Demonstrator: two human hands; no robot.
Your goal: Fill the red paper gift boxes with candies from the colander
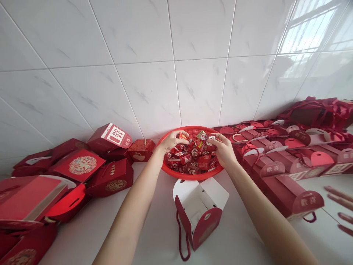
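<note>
Left hand: grip pinched on a red sweet, over the basket.
Right hand: grip pinched on a white-and-red sweet, at the basket's right side.
Basket: red, against the wall, with many sweets in it.
Open box: on the worktop, just in front of the basket, flaps spread; no sweets show inside.
Shut boxes: piled left, rowed right; contents cannot be told.
Progress: many boxes look closed up; this one appears unfilled and unclosed.
Far right: another person's hand.
</note>
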